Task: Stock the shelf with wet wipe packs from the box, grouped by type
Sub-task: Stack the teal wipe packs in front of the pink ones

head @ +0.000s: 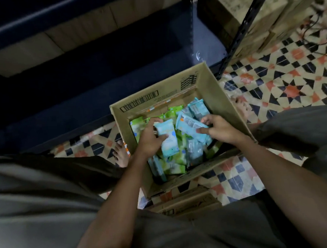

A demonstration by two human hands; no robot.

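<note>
An open brown corrugated cardboard box [211, 92] stands on a floor of patterned tiles [285, 85] in cream, orange and dark blue star shapes. Its far flap carries a printed black barcode [139, 101] and a block of small print too blurred to read. Inside lies a loose heap of soft, glossy plastic wet wipe packs, flat and rectangular: green packs [174, 167] mostly at 9 and 6 o'clock, pale blue packs [198, 109] towards 1 o'clock. Their labels cannot be read.

The left hand [150, 140] grips one light blue pack [166, 137], fingers curled over its top edge. The right hand [220, 127] pinches a second blue pack [188, 126] at its end. Both packs are held just above the heap, near each other.

At 12 o'clock stands a dark blue metal shelf [89, 102].
</note>
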